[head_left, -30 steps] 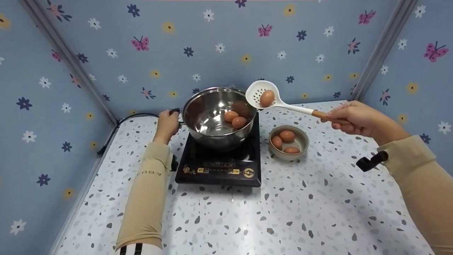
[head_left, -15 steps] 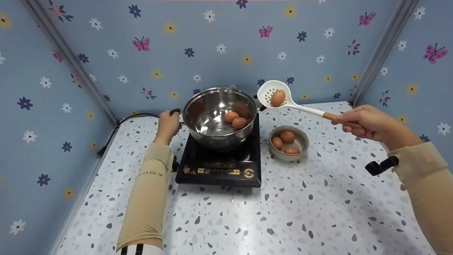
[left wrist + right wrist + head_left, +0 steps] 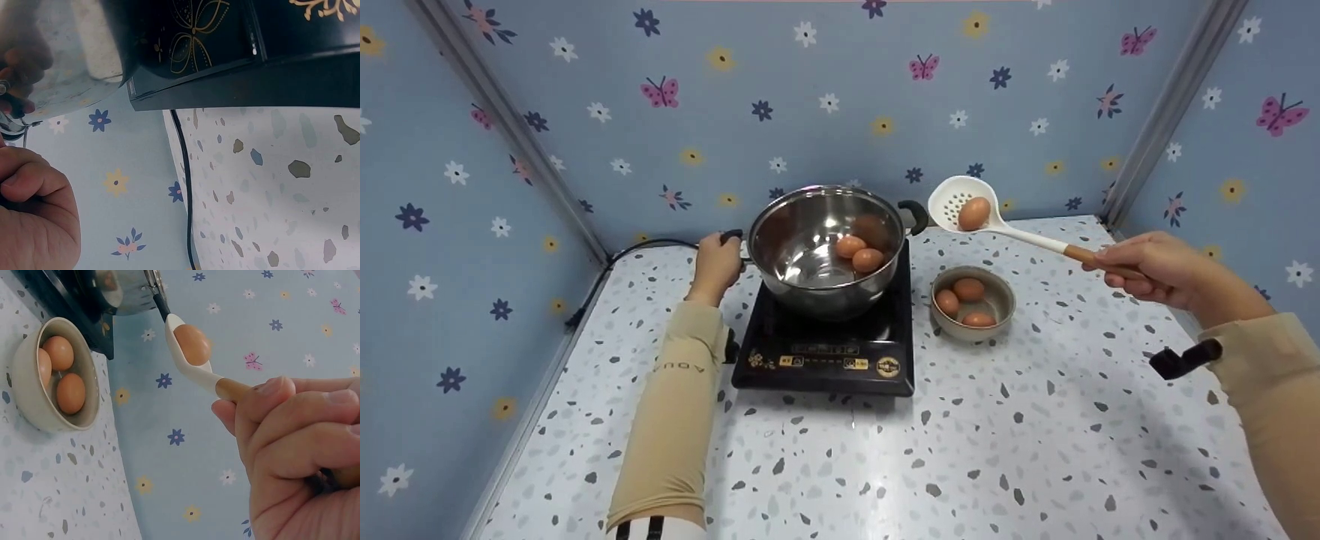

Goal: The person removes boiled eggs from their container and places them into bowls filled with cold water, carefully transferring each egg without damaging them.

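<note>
Bowl (image 3: 969,333): three eggs (image 3: 968,289); one egg (image 3: 974,214) carried on slotted spoon (image 3: 1035,238), gripped by right hand (image 3: 1166,270). Two eggs (image 3: 868,260) judged outstanding in pot (image 3: 826,303), its handle (image 3: 730,236) clasped by left hand (image 3: 716,262)

Bare hands (image 3: 718,261) (image 3: 1174,271), tan sleeves (image 3: 671,427) (image 3: 1279,405), dark lettering (image 3: 679,367), black wrist mounts (image 3: 1189,360)
</note>
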Motion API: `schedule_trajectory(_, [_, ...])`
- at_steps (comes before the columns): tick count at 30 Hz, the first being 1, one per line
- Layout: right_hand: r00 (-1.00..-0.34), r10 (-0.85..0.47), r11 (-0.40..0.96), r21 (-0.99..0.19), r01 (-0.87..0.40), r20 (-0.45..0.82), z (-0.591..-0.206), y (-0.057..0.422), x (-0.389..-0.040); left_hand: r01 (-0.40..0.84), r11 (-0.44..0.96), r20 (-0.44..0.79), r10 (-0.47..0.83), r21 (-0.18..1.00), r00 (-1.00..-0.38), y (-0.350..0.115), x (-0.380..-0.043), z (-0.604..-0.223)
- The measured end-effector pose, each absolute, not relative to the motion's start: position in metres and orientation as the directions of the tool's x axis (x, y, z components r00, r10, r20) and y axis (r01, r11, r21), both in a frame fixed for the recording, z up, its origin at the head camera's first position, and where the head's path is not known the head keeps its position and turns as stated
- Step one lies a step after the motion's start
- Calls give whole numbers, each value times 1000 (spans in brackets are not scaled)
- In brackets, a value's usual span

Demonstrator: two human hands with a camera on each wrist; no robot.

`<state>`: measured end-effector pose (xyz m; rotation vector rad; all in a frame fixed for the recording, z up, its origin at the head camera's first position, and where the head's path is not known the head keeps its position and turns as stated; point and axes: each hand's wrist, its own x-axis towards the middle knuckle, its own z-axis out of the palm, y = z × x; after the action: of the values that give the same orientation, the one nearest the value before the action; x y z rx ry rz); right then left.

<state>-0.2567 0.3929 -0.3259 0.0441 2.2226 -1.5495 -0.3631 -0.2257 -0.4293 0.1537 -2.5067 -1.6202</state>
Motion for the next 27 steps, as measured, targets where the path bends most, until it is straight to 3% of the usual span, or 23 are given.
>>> schedule_trajectory(19, [-875, -200, 368, -862, 349, -440, -357, 418, -252, -5, 402, 68, -167, 915, -984, -227, -363, -428])
schedule_trajectory(27, [-873, -227, 412, -854, 316, -432, -372, 426, -249, 9, 419, 90, -175, 908, -980, -226, -362, -429])
